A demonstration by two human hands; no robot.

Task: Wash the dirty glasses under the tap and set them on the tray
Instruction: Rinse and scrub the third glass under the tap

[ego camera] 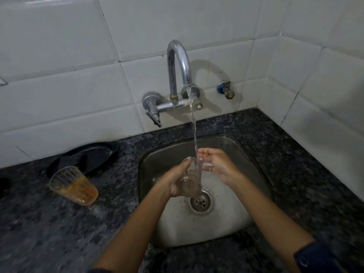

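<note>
Over the steel sink my left hand grips a clear glass around its lower body, mouth tilted up toward the tap. Water runs from the chrome tap in a thin stream onto the glass rim. My right hand is at the rim, fingers curled on its far side with the thumb near the mouth. A second glass with orange residue stands on the counter to the left. Behind it lies a dark round tray.
Dark speckled granite counter surrounds the sink. White tiled walls rise behind and to the right. A lever handle sticks out at the tap's left, and a small brass valve sits on the wall at right. The drain lies under the glass.
</note>
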